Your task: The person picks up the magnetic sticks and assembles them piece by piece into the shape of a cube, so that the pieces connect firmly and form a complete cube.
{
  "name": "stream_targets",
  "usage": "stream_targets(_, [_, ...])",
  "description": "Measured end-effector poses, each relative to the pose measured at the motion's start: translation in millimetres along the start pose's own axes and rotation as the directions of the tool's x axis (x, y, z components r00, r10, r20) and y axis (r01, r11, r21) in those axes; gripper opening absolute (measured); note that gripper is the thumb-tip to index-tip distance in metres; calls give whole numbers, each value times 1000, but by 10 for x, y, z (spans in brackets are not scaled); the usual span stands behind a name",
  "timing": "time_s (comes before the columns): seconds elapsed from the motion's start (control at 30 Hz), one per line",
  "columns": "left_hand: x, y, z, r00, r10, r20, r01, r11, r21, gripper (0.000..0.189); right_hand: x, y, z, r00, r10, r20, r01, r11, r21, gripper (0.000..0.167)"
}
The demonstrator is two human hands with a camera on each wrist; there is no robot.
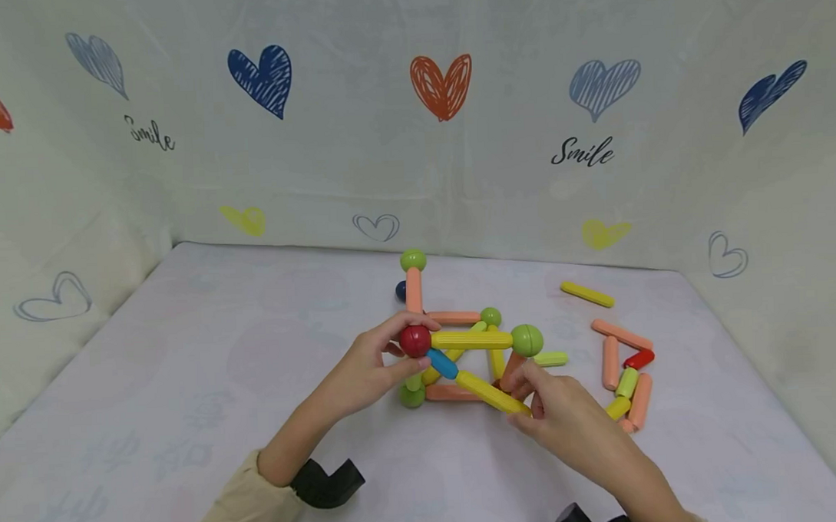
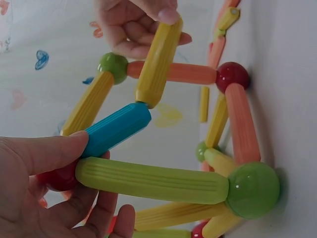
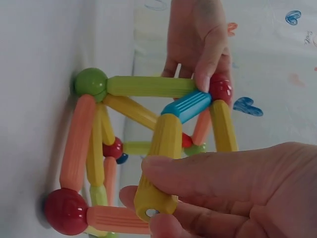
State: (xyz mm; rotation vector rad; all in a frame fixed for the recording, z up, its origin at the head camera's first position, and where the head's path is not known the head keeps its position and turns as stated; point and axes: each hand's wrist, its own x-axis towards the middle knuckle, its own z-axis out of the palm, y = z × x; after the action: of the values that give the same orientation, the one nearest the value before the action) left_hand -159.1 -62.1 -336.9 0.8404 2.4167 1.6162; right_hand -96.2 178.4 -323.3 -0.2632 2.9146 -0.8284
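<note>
A frame of magnetic rods and balls stands on the table. At its upper near-left corner, my left hand (image 1: 366, 370) grips around a red ball (image 1: 415, 341), its thumb on a short blue rod (image 2: 119, 128). That blue rod slants from the ball and meets a yellow rod (image 3: 167, 139) end to end. My right hand (image 1: 576, 421) pinches the yellow rod near its free end, where a round metal magnet shows. A ridged yellow rod (image 1: 472, 340) runs along the top from the red ball to a green ball (image 1: 527, 340). A light green rod (image 2: 153, 181) leads down to a lower green ball (image 2: 253, 190).
Loose orange rods (image 1: 621, 334), a red piece (image 1: 639, 359) and short green and yellow pieces lie to the right. A yellow rod (image 1: 587, 294) lies farther back. At the rear of the frame, an orange rod (image 1: 414, 290) stands up with a green ball (image 1: 413, 260) on top.
</note>
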Motion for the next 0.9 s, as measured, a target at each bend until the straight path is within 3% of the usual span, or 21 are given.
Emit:
stream_targets(0.23, [1,9,9,1000,-4,-18,4,1000,-6,39,138,-50,209,999,42,22,-41,998,-56,35])
stream_targets(0.4, [5,6,14,1000,-7,-18,7,1000,-21,39,161,-74,324,998,-10,-64,6,998,-70,28])
stream_targets(0.6, [3,-1,-19,1000,-6,2,6,1000,-23,41,202,-58,418,980,-98,-172,82,992,-96,25])
stream_targets(0.9, [2,-8,-73,999,-15,40,18,997,-71,40,231,-34,489,969,-119,-217,102,991,-89,25])
